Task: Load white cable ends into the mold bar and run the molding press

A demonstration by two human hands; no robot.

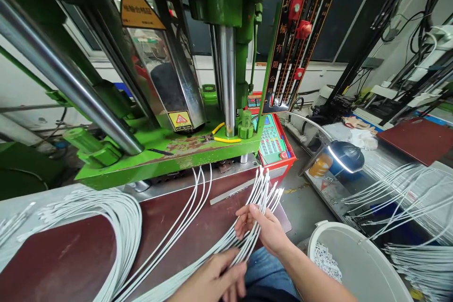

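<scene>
My right hand (264, 229) grips a fanned bundle of white cables (264, 193) near their connector ends, which point up toward the green press. My left hand (210, 281) pinches the same bundle lower down, close to the near edge of the dark red worktop (81, 255). Three loose white cables (198, 193) run from under the press across the worktop.
A green vertical press (170, 151) with steel columns stands behind the worktop. A large heap of white cables (99, 207) lies at left. A red control panel (272, 139), a white bucket (357, 264), a blue lamp (345, 155) and more cables (406, 198) are at right.
</scene>
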